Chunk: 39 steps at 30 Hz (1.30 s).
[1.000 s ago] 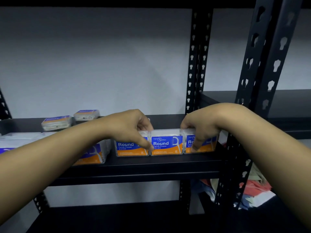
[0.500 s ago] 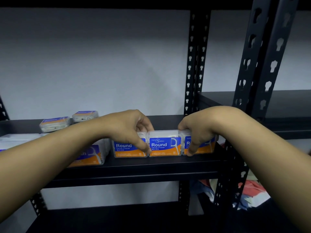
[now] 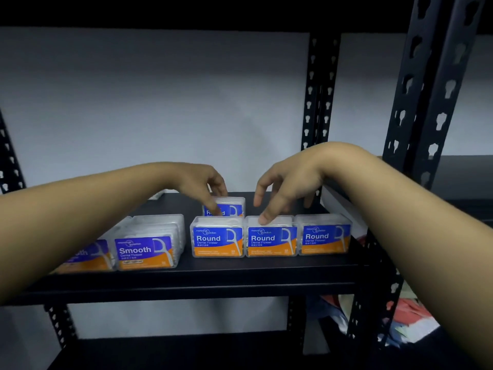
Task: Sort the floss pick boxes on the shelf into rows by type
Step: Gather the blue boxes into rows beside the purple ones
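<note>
both hands have lifted off the front row since the earlier frame, and a fourth round box, unseen before, now shows behind the row. the left hand (image 3: 205, 186) reaches over the row to this rear round box (image 3: 225, 207), its fingers (image 3: 216, 206) curled down against the box's front and top; it seems to pinch it, though the far side of the grip is hidden. the right hand (image 3: 288, 188) hovers with fingers spread and relaxed, one fingertip (image 3: 264, 219) touching the top of the middle round box (image 3: 270, 237).

the shelf (image 3: 213, 276) is a flat matte black board on a black metal rack with keyhole-punched uprights (image 3: 318, 102), set against a plain pale wall (image 3: 149, 102). a lower black shelf board (image 3: 173, 353) shows below, and crumpled coloured papers or cloth (image 3: 408, 316) lie low on the right, beyond the front upright.

the boxes are clear, hard plastic, rectangular with rounded corners, each with a blue and orange label; white picks show through the tops. three round boxes stand upright side by side, touching: the left round box (image 3: 217, 237), the middle one and the right round box (image 3: 324, 236). just to their left, apart by a small gap, stands a smooth box (image 3: 149, 249), with another smooth box (image 3: 88, 256) beside it, half hidden by the left forearm.
</note>
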Each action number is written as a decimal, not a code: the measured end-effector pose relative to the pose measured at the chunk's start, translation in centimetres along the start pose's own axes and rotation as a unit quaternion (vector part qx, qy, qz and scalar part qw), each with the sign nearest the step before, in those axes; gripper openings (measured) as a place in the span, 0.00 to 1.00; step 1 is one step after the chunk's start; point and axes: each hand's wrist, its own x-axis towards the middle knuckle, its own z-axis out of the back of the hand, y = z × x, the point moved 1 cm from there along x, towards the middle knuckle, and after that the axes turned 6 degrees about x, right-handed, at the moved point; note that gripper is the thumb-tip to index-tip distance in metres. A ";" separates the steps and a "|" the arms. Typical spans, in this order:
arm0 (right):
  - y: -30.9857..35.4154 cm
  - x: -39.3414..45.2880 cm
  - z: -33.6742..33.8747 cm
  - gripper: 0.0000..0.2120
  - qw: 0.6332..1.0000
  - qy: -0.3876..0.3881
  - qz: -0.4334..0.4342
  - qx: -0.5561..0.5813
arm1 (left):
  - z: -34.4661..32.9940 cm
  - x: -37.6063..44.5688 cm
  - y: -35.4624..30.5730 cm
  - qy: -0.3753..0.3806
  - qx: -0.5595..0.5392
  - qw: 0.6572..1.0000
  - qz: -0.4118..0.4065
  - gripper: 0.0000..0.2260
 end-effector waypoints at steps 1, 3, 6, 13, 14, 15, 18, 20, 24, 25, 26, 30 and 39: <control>0.3 0.5 0.2 0.24 1.000 0.003 0.004 0.004 | -0.4 0.2 0.2 0.011 0.004 1.000 -0.009 0.13; 0.6 1.5 0.5 0.23 1.000 0.005 -0.001 0.009 | -1.0 0.2 0.5 0.030 -0.008 0.999 -0.019 0.09; 0.4 3.3 1.0 0.23 1.000 0.005 -0.022 0.007 | -1.4 0.0 0.7 0.035 -0.025 0.999 -0.017 0.09; 2.1 6.8 2.6 0.22 0.999 -0.019 -0.036 0.005 | 0.0 -1.0 1.7 0.038 -0.066 0.997 0.005 0.23; 2.6 7.2 2.8 0.22 0.999 -0.024 -0.031 0.004 | 0.7 -1.5 2.1 0.026 -0.077 0.997 0.011 0.24; 3.2 7.7 3.1 0.21 0.999 -0.032 -0.023 0.002 | 1.5 -2.0 2.8 0.010 -0.087 0.996 0.017 0.24; 5.1 9.7 3.7 0.21 0.998 -0.067 0.002 0.001 | 4.0 -3.8 6.1 -0.050 -0.090 0.994 0.044 0.21; 6.5 11.2 4.0 0.21 0.996 -0.083 0.015 -0.002 | 5.2 -4.8 9.0 -0.079 -0.075 0.991 0.074 0.16; 9.8 14.4 4.5 0.21 0.996 -0.080 0.029 -0.006 | 6.5 -7.1 14.4 -0.073 -0.056 0.987 0.129 0.11; 10.6 15.2 4.6 0.21 0.996 -0.077 0.032 -0.007 | 6.8 -7.7 15.5 -0.067 -0.056 0.987 0.137 0.11; 11.4 16.1 4.7 0.21 0.997 -0.075 0.034 -0.008 | 7.0 -8.3 16.6 -0.064 -0.057 0.986 0.145 0.12; 15.1 19.8 4.4 0.22 0.996 -0.078 0.044 -0.027 | 7.0 -10.0 21.1 -0.063 -0.048 0.981 0.176 0.12; 22.0 27.6 2.2 0.23 0.980 -0.109 0.079 -0.149 | 4.1 -9.2 28.0 -0.023 0.019 0.978 0.208 0.24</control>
